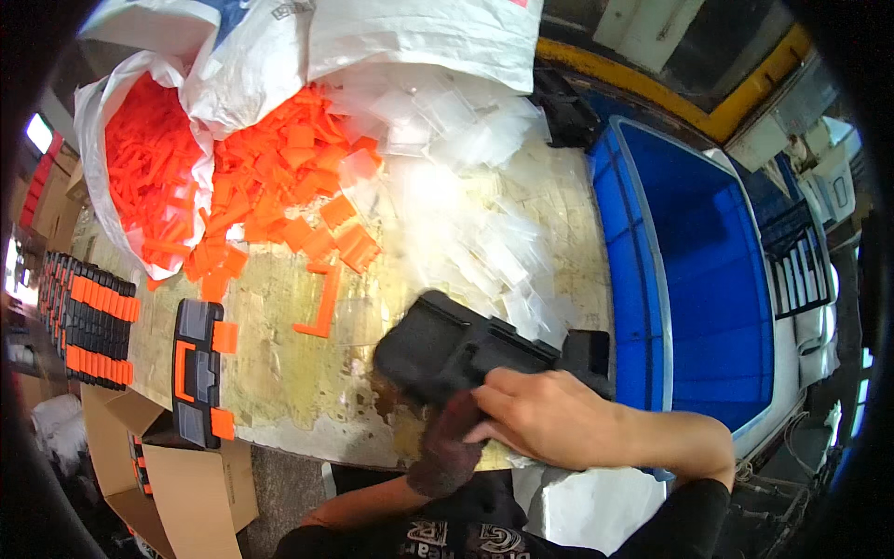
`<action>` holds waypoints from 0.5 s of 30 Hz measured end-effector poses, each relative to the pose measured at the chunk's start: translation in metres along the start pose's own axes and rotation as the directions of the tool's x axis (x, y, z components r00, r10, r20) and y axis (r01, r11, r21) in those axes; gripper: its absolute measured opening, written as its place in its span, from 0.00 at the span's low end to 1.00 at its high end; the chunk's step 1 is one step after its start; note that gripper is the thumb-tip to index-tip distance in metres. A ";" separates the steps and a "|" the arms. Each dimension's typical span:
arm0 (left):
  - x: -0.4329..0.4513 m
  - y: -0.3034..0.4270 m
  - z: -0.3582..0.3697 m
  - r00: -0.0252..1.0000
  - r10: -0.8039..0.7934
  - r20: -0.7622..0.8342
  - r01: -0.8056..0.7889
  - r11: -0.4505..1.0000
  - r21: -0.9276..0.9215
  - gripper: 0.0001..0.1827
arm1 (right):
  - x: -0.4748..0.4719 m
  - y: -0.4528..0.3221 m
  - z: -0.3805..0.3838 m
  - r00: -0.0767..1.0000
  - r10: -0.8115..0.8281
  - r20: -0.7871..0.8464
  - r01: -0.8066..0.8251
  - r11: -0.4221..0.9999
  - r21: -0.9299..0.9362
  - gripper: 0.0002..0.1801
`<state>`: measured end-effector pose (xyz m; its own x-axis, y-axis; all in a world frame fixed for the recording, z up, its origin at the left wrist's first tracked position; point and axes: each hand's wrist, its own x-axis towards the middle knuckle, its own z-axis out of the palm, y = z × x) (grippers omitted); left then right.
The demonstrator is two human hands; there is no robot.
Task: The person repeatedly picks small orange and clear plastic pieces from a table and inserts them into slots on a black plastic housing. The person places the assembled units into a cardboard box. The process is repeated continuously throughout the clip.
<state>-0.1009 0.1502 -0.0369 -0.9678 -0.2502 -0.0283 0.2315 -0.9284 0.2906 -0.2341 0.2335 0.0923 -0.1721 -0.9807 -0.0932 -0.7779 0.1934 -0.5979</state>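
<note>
My left hand (pixel 450 444) wears a dark glove and lies at the near edge of a black plastic toolbox lid (pixel 454 349). Over that same edge my right hand (pixel 538 412) is bent, bare, its fingers curled against the black part; its grip is partly hidden. Left of the black part, an orange plastic handle (pixel 327 300) lies loose on the worktable. Further left lies a black lid with clear compartment covers (pixel 192 321), an orange handle and two orange latches. Behind my hands are piles of clear plastic covers (pixel 482 244) and orange latches (pixel 279 168).
A blue plastic crate (pixel 646 279) stands at the right. White woven sacks (pixel 419 35) lie at the back, one open with orange parts. Stacked black-and-orange lids (pixel 94 321) stand at the far left, above an open cardboard box (pixel 188 496). The worktable (pixel 272 370) has a worn surface.
</note>
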 end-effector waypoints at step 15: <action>-0.039 0.143 -0.010 0.738 0.327 -0.590 0.123 0.794 0.595 0.18 | 0.189 0.121 0.014 0.737 0.232 -0.635 -0.215 0.971 0.105 0.21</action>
<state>-0.0293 0.0244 -0.0038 -0.5801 -0.6505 -0.4901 0.0058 -0.6051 0.7962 -0.3524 0.0715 -0.0088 -0.6909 -0.6585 0.2986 -0.6551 0.3953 -0.6439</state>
